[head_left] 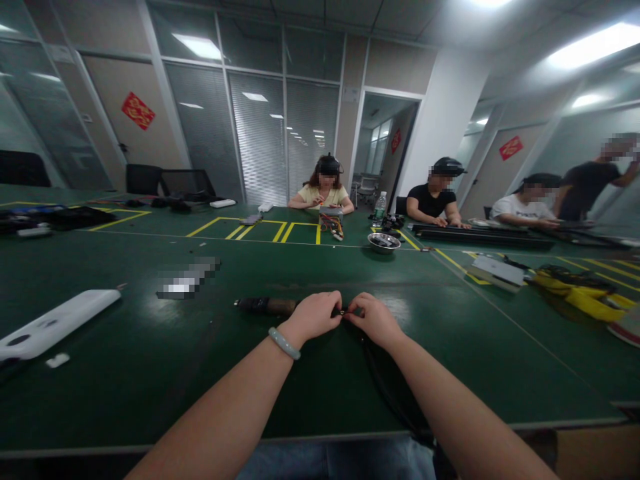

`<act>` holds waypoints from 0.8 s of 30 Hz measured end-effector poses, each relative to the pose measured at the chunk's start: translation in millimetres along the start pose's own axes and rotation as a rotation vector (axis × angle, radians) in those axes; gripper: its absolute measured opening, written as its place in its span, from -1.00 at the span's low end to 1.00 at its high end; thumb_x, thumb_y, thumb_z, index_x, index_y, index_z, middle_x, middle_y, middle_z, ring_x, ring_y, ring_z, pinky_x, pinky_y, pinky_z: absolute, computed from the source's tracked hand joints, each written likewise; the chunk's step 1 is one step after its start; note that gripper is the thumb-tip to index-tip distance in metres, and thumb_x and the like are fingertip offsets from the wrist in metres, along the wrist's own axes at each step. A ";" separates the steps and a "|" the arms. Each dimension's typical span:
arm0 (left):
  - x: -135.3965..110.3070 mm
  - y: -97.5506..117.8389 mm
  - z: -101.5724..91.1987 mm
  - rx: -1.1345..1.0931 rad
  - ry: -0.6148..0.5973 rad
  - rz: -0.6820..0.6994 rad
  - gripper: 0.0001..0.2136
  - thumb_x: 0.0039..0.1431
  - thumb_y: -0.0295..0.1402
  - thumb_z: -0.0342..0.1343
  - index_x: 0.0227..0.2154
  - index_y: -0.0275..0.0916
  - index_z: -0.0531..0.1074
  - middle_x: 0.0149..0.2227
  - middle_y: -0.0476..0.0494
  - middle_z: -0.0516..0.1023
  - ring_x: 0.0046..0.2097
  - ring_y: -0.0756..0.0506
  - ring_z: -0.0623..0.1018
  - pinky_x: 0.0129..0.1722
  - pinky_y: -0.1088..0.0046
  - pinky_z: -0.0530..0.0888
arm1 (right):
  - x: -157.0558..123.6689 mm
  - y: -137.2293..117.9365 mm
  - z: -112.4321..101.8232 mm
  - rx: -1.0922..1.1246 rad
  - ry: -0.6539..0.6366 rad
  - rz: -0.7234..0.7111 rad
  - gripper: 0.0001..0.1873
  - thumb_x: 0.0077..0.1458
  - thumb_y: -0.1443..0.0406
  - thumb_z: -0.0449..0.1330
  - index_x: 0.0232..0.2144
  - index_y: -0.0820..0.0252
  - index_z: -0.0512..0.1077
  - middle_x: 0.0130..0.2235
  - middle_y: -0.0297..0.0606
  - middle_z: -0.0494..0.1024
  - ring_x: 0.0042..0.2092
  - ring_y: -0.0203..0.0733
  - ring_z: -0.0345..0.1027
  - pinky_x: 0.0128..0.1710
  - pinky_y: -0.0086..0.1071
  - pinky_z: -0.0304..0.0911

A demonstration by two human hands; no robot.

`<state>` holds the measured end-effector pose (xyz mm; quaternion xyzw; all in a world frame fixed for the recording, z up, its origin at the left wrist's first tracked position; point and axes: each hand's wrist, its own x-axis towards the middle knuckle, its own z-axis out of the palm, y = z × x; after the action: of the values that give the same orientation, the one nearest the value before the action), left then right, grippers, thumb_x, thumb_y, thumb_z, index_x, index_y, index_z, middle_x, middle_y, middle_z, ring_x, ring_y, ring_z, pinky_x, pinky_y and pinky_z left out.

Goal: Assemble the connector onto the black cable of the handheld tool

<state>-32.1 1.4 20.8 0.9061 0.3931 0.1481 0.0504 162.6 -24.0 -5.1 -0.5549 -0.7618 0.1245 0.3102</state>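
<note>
Head view: the left hand (pixel 315 317) and right hand (pixel 376 320) meet at the middle of a green table (pixel 150 373). Both hands are pinched together, thumb against forefinger, on the end of a black cable (pixel 385 393). A small brass-coloured tip (pixel 343 312) shows between the two sets of fingertips, just above the tabletop. Its exact shape is too small to tell.

The cable is thin, round and matt. It runs from under the right hand toward the near table edge, lying on the surface in a gentle curve.

The left wrist carries a pale, smooth, glossy bangle (pixel 284 343).

A dark, cylindrical rod (pixel 265 306) lies flat on the table just left of the left hand, with a brownish middle section.

The tabletop is smooth with a soft sheen and marked with yellow lines.

A white, rounded, elongated casing (pixel 55 323) lies well to the left.

A shiny metal bowl (pixel 383 242) stands farther back, right of centre.

A yellow, crumpled bundle (pixel 580 293) lies at the far right.

Other people sit along the far side, well apart from the hands.
</note>
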 end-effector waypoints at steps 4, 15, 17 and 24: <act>0.9 0.0 1.2 -0.006 -0.005 0.010 -0.87 0.18 -0.28 0.11 -0.23 -0.15 0.37 -0.20 -0.06 0.51 -0.14 -0.10 0.51 -0.18 0.41 0.39 | 0.3 0.3 0.0 -0.001 0.003 -0.004 -0.93 0.05 0.28 0.27 -0.40 0.16 0.50 -0.24 -0.31 0.44 -0.39 -0.33 0.32 -0.35 -0.43 0.21; 1.5 -1.2 1.5 -0.012 0.002 0.041 -0.89 0.21 -0.31 0.08 -0.22 -0.13 0.41 -0.20 -0.04 0.53 -0.11 -0.11 0.51 -0.13 0.39 0.38 | 0.4 -0.7 -1.9 -0.013 -0.010 -0.012 -0.94 0.02 0.28 0.29 -0.42 0.16 0.51 -0.24 -0.30 0.43 -0.31 -0.28 0.33 -0.31 -0.42 0.20; 1.4 -0.5 1.2 -0.008 0.002 0.039 -0.88 0.21 -0.30 0.08 -0.21 -0.13 0.41 -0.19 -0.05 0.53 -0.11 -0.11 0.51 -0.13 0.39 0.38 | 0.2 -1.0 -2.3 -0.008 -0.016 -0.010 -0.93 0.02 0.28 0.29 -0.42 0.16 0.52 -0.24 -0.29 0.43 -0.30 -0.27 0.34 -0.30 -0.42 0.20; 0.5 1.1 0.9 0.013 0.006 0.001 -0.82 0.20 -0.26 0.09 -0.17 -0.16 0.36 -0.19 -0.10 0.52 -0.14 -0.13 0.52 -0.19 0.38 0.39 | 0.0 -4.1 -3.2 -0.010 -0.021 0.002 -0.92 0.03 0.27 0.28 -0.41 0.16 0.53 -0.24 -0.29 0.44 -0.29 -0.27 0.35 -0.29 -0.41 0.21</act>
<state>-30.7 0.9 20.2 0.9061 0.3940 0.1482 0.0433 161.4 -26.0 -0.4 -0.5559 -0.7651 0.1266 0.2993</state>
